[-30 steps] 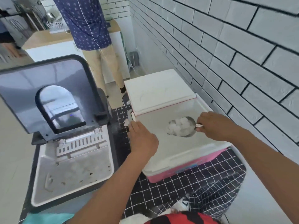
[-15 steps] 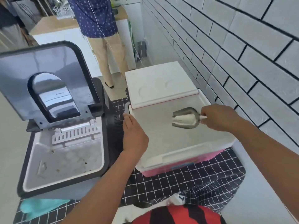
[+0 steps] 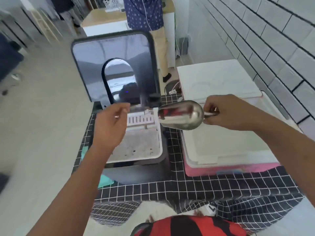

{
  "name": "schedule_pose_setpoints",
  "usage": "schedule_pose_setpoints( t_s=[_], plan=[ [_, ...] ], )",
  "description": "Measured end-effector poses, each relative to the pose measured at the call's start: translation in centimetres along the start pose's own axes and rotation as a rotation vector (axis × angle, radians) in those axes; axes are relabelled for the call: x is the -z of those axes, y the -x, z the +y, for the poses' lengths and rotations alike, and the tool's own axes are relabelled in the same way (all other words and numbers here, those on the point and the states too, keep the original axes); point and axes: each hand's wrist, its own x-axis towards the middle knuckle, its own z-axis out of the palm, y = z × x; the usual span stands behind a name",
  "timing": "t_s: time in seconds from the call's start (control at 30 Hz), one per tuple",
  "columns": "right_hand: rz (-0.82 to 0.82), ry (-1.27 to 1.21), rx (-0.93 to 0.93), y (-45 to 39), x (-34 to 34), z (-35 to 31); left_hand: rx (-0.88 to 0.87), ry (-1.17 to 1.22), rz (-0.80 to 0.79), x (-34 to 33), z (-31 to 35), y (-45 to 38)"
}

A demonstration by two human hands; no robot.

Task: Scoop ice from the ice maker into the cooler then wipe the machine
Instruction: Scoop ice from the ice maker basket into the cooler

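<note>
- Right hand (image 3: 226,112) clamped on the short handle of the steel ice scoop (image 3: 181,114), fingers curled round it — bowl sideways, mouth toward the ice maker (image 3: 136,143), between machine and cooler (image 3: 230,160).
- Left hand (image 3: 110,126) over the ice maker's left edge, fingers loosely together, gripping nothing.
- Ice maker lid (image 3: 114,65) upright; white bin open.
- Pink-based cooler just right of the machine, white lid (image 3: 219,82) pushed back — interior open.
- Both on a black grid-pattern cloth (image 3: 170,189).
</note>
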Motion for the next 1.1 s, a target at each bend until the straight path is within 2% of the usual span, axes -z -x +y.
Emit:
schedule_pose_setpoints(
  t_s=[0.13, 0.2, 0.33, 0.5, 0.63, 0.8, 1.0, 1.1],
  plan=[
    [-0.037, -0.009, 0.116, -1.0, -1.8, -4.5, 0.017, -0.180, 0.075, 3.1, -4.8, 1.5],
    [-0.074, 0.047, 0.159, -1.6, -3.6, -7.2, 0.096, -0.264, 0.041, 3.9, -6.9, 2.1],
    [-0.081, 0.327, 0.180, -2.4, -6.4, -11.0, 0.199, -0.243, -0.161, 3.7, -8.9, 3.3],
    [-0.039, 0.770, 0.223, -3.4, -7.6, -14.2, 0.182, -0.209, -0.181, 3.6, -9.2, 3.3],
    [-0.129, 1.016, 0.210, -3.9, -8.8, -17.4, 0.168, -0.189, -0.175, 3.7, -9.7, 3.4],
    [-0.307, 1.061, 0.193, -5.4, -11.5, -19.5, 0.147, -0.193, -0.169, 3.6, -10.2, 3.5],
    [-0.173, 0.877, 0.112, -6.0, -7.1, -18.4, 0.139, -0.188, -0.155, 3.4, -10.2, 3.4],
    [-0.279, 0.744, 0.093, -5.7, -3.9, -17.2, 0.144, -0.181, -0.154, 3.5, -10.3, 3.4]
  ],
)
